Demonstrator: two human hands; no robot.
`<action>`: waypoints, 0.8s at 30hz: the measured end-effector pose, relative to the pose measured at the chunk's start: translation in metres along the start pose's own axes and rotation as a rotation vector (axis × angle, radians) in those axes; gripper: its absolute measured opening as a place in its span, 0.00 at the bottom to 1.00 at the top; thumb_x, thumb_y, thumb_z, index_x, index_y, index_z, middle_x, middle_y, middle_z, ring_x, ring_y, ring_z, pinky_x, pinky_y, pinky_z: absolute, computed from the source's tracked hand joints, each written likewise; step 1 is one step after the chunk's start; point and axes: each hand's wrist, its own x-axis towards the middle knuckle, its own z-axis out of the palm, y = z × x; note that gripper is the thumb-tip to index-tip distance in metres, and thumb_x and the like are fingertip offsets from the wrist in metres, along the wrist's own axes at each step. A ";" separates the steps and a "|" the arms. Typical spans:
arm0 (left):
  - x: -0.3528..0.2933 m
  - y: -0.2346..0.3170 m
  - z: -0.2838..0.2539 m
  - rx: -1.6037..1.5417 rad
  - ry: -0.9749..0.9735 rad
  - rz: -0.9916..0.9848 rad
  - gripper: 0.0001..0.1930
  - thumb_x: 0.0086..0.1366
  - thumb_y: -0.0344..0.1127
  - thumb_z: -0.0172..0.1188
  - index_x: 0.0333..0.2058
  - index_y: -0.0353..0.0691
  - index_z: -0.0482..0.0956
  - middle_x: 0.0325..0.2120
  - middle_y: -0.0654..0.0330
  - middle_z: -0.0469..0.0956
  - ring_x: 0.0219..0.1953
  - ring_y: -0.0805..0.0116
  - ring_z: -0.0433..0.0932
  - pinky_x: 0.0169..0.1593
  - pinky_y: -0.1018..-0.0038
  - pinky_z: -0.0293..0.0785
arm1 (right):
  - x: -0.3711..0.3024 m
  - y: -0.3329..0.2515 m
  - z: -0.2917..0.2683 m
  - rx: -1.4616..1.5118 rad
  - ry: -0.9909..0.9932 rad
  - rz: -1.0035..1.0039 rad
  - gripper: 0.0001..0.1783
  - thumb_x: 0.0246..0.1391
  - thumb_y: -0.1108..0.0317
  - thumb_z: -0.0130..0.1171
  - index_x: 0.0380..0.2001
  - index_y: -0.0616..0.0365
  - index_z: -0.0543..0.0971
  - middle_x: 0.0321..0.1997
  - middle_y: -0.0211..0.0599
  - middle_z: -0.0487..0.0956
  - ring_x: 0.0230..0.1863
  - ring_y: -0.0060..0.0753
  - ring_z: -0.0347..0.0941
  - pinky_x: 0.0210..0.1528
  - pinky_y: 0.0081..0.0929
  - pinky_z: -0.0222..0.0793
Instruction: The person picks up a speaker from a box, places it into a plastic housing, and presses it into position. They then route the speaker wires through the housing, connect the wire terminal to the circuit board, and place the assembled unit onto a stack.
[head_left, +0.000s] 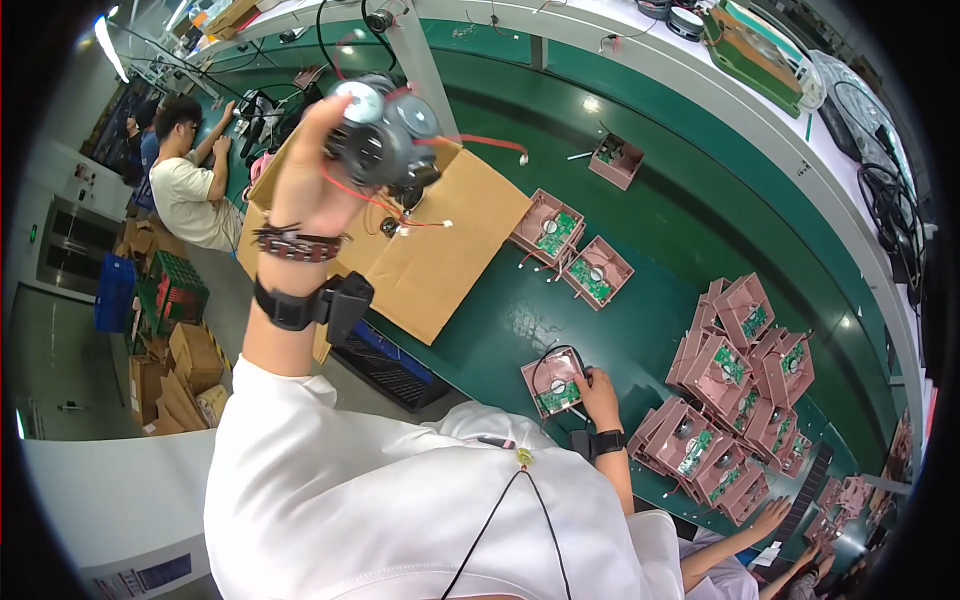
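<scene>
My left hand (312, 180) is raised above a cardboard box (450, 250), its fingers closed around a bunch of small round speakers (385, 135) in black and grey. Red wires with white plugs trail from the bunch. Close to my body, my right hand (600, 398) grips the right side of a pink plastic housing (550, 372) lying on the green bench. Inside that housing are a green circuit board and a round part. A black wire loops over its top edge near my fingers.
Farther along the bench lie two pink housings (572, 255) with boards, and another housing (616, 162) behind them. Piled housings (725, 375) stand at right. A white shelf (640, 45) overhangs the far side. A co-worker (190, 185) sits at left; another person's hand (770, 517) is at lower right.
</scene>
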 end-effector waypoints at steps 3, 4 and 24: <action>-0.015 0.018 0.030 -0.052 -0.042 -0.028 0.22 0.58 0.41 0.53 0.48 0.36 0.65 0.46 0.50 0.69 0.43 0.59 0.73 0.47 0.61 0.73 | -0.002 0.001 -0.002 0.011 0.033 -0.009 0.23 0.50 0.53 0.53 0.38 0.64 0.72 0.36 0.48 0.73 0.39 0.46 0.70 0.41 0.34 0.65; -0.021 0.016 0.036 -0.079 -0.064 -0.041 0.22 0.59 0.42 0.52 0.48 0.36 0.65 0.46 0.50 0.69 0.44 0.59 0.73 0.47 0.61 0.72 | -0.002 0.002 -0.002 0.015 0.034 0.005 0.23 0.50 0.53 0.53 0.38 0.64 0.72 0.36 0.48 0.73 0.39 0.46 0.70 0.41 0.34 0.65; -0.055 -0.232 -0.024 0.359 0.199 -0.295 0.31 0.47 0.29 0.66 0.50 0.39 0.61 0.39 0.57 0.70 0.40 0.71 0.71 0.42 0.76 0.71 | 0.006 -0.007 0.004 0.033 0.055 0.007 0.19 0.51 0.57 0.53 0.40 0.60 0.71 0.42 0.47 0.71 0.45 0.51 0.67 0.44 0.39 0.64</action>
